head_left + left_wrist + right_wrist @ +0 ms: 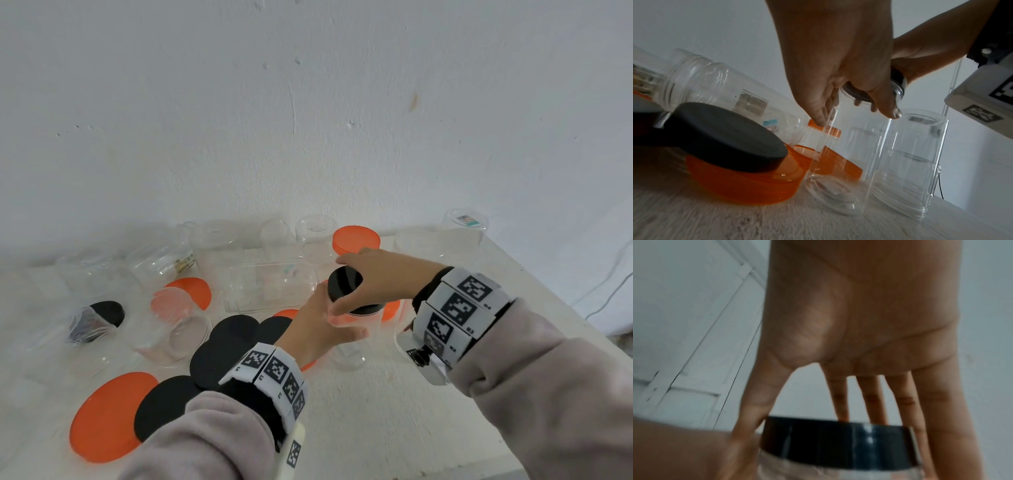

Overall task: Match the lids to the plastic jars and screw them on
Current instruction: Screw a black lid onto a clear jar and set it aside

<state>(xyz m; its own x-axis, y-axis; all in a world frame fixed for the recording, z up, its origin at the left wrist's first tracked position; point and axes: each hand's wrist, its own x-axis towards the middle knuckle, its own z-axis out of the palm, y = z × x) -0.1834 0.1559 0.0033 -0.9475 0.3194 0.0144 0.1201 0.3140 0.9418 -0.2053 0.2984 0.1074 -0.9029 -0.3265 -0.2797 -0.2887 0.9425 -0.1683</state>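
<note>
Wrist view alone shows fingers [842, 399] reaching over black lid [838, 446].

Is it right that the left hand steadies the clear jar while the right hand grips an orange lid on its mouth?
Not quite: the lid is black, not orange, as the head view shows. The rest stands: the left hand steadies the clear jar while the right hand grips the lid on its mouth.

A clear plastic jar [346, 337] stands upright on the tabletop [394, 411] — a black lid [345, 282] sits on its mouth; other clear jars and loose orange and black lids lie around it.
</note>
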